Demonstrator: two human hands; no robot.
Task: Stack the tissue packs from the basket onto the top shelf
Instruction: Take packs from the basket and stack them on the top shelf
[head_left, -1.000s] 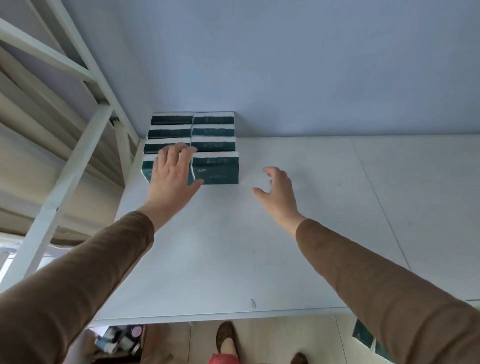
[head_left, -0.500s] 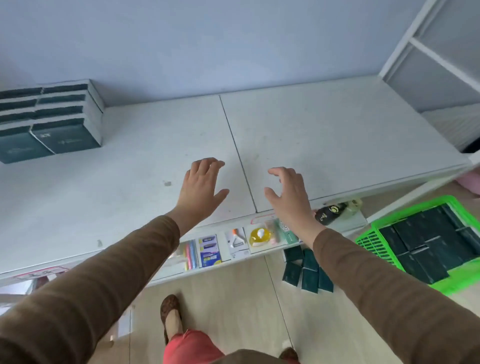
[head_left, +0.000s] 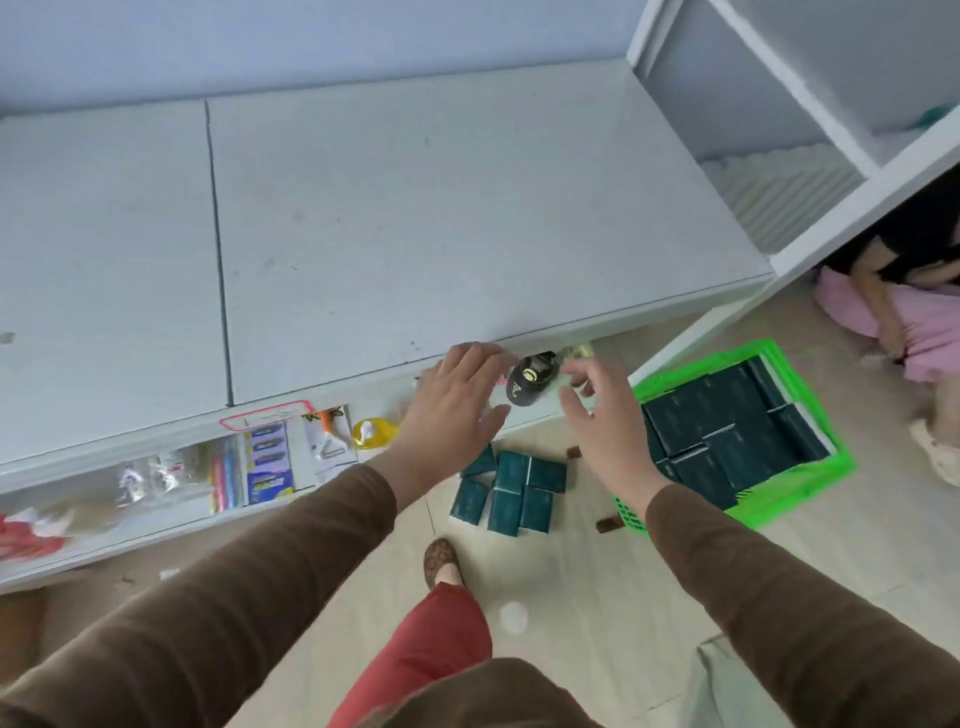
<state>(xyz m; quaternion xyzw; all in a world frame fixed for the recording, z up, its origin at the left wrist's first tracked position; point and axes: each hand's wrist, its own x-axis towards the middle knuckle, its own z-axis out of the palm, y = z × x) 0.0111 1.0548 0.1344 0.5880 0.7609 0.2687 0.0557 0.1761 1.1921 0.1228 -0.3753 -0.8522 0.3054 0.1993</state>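
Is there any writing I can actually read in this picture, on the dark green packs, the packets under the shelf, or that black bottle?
No text can be read here.
Tissue packs in the green basket: faint print, too blurred.
Loose packs on the floor: no print can be made out.
Blue-and-yellow packet on the lower shelf: lettering too small.
Red-edged shelf tag: marks illegible.
Black bottle: gold emblem, unreadable.

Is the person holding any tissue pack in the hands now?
No, the left hand and right hand are both open and empty.
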